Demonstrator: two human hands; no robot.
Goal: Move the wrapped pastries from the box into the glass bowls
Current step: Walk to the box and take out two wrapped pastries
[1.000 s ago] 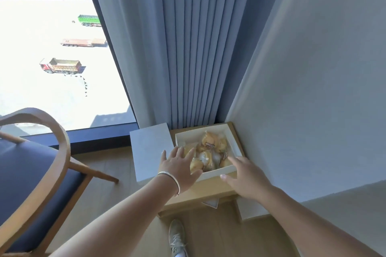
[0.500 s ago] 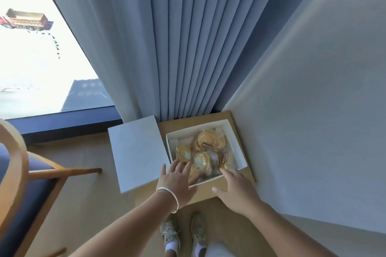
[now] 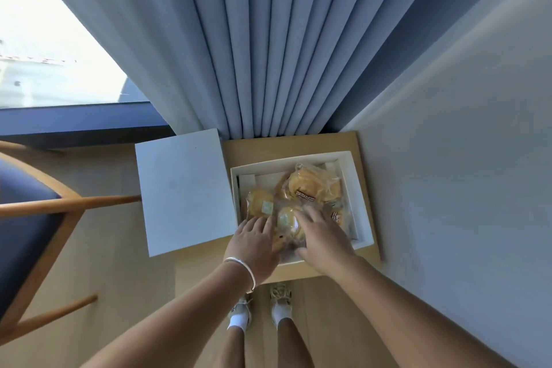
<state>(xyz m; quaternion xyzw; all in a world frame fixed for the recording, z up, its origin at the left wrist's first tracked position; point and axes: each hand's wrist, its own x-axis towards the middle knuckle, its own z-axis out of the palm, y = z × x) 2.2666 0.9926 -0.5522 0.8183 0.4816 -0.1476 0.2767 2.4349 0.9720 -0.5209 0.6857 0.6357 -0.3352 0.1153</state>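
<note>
An open white box point(image 3: 363, 203) sits on a small wooden table point(image 3: 286, 145) in the corner. Several golden pastries in clear wrappers lie inside it; the largest wrapped pastry point(image 3: 313, 185) is at the back, another point(image 3: 259, 203) at the left. My left hand point(image 3: 254, 243) rests at the box's near left corner, fingers spread on the wrappers. My right hand point(image 3: 324, 240) lies flat over the pastries in the near part of the box, fingers apart. Neither hand has closed around a pastry. No glass bowls are in view.
The white box lid point(image 3: 183, 188) hangs over the table's left edge. A wooden chair with a blue seat point(image 3: 27, 218) stands at the left. Grey-blue curtains point(image 3: 268, 54) hang behind the table and a wall point(image 3: 463, 158) closes the right side. My feet point(image 3: 260, 308) stand below the table.
The camera has tilted down and come closer. Both hands have moved forward from the box's near edge onto the pastries inside.
</note>
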